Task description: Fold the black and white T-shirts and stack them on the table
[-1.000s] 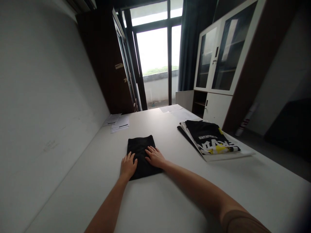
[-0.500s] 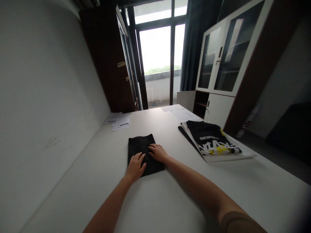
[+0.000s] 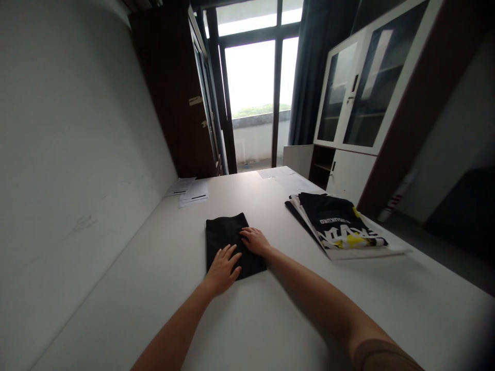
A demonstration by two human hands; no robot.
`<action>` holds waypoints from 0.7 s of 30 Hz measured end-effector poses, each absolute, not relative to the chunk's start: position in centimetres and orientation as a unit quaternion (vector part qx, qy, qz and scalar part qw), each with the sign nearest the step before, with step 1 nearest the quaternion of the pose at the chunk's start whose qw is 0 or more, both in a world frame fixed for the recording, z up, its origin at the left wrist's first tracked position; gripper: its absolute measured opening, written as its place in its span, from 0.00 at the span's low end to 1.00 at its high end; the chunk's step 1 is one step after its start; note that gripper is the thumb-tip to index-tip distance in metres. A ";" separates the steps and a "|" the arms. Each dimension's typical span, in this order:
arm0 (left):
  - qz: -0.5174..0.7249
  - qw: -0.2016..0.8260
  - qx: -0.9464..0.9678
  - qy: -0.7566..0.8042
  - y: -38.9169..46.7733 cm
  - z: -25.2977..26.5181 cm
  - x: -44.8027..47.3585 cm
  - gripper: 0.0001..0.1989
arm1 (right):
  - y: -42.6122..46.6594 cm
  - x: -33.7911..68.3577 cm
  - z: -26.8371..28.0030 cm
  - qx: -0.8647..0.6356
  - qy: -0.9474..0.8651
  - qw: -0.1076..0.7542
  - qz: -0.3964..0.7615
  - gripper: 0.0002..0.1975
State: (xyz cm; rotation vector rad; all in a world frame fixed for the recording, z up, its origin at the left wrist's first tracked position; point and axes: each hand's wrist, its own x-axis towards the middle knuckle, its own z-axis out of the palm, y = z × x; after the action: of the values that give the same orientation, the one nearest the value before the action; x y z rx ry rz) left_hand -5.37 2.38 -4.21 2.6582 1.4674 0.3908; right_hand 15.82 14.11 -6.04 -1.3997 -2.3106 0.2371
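A black folded garment (image 3: 224, 234) lies flat on the white table (image 3: 247, 319), in front of me. My left hand (image 3: 224, 268) rests palm down over its near part, fingers spread and pointing away from me. On its right side lies my right hand (image 3: 255, 239), palm down with the fingers stretched to the left. Both hands touch the top of the cloth, and neither grips it. What kind of garment it is does not show in this folded state.
To the right is a stack of folded shirts (image 3: 336, 216), the top one black with white and yellow print. Paper sheets (image 3: 193, 195) lie by the wall at the far left, and more sheets (image 3: 292, 181) at the far end. A white cabinet (image 3: 351, 159) stands beyond the table's right edge.
My left hand has slid slightly right and toward me over the black garment. My right hand stays at its right side, with little movement. The view has shifted slightly.
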 end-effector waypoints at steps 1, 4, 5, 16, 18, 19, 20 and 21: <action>0.127 0.040 0.872 0.472 2.2 -4.0 -5.2 0.25 | 14.3 16.0 -6.0 -0.499 -0.835 0.213 0.089 0.19; 0.121 0.047 0.897 0.423 1.4 -3.3 -4.5 0.27 | 15.1 16.8 -6.0 -0.475 -0.846 0.221 0.101 0.18; 0.118 0.051 0.905 0.405 1.1 -3.2 -4.3 0.28 | 15.3 17.0 -6.0 -0.466 -0.849 0.228 0.104 0.18; 0.128 0.066 0.912 0.383 1.0 -3.4 -3.7 0.23 | 16.3 17.6 -7.6 -0.479 -0.844 0.230 0.072 0.20; 0.138 0.078 0.907 0.390 1.1 -3.5 -3.8 0.22 | 16.4 17.6 -7.9 -0.487 -0.843 0.218 0.066 0.21; 0.144 0.082 0.901 0.400 1.3 -3.5 -3.9 0.21 | 16.4 17.6 -8.1 -0.487 -0.844 0.213 0.064 0.21; 0.151 0.083 0.893 0.415 1.4 -3.5 -4.0 0.20 | 16.5 17.6 -8.2 -0.487 -0.845 0.211 0.063 0.21; 0.158 0.080 0.884 0.433 1.6 -3.6 -4.1 0.21 | 16.5 17.6 -8.3 -0.487 -0.846 0.209 0.061 0.21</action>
State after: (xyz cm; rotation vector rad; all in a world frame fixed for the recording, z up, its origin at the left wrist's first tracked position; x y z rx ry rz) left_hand -4.10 1.58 -3.59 2.6423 1.2955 0.4721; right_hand 17.63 16.53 -8.28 -1.3543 -2.3536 0.1696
